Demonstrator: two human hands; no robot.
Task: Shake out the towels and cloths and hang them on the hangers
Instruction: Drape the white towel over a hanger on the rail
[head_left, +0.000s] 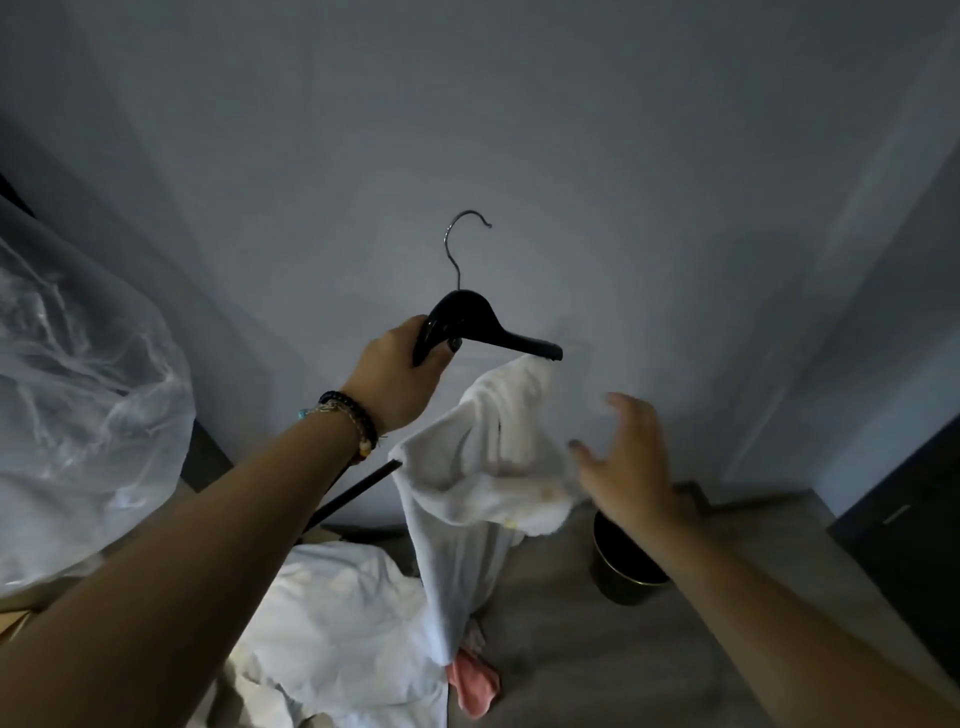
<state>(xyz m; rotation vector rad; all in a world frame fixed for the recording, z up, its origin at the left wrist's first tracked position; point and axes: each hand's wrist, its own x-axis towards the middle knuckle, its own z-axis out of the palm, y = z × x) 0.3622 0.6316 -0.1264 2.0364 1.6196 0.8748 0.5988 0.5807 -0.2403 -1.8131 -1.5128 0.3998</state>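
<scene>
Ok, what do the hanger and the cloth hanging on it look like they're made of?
Hanger: body looks like glossy black plastic, judging by its highlights, though lacquered wood is possible; the hook is thin shiny metal wire. White cloth: soft, matte, thick folds, probably cotton terry.

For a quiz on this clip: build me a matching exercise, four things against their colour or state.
Things:
1. hanger
2. towel
3. right hand
4. cloth

States:
A. pink, lying low on the floor
B. black, gripped by the left hand
C. open, fingers spread, holding nothing
D. white, draped from the hanger's end

Pairs: 1-B, 2-D, 3-C, 4-A
</scene>
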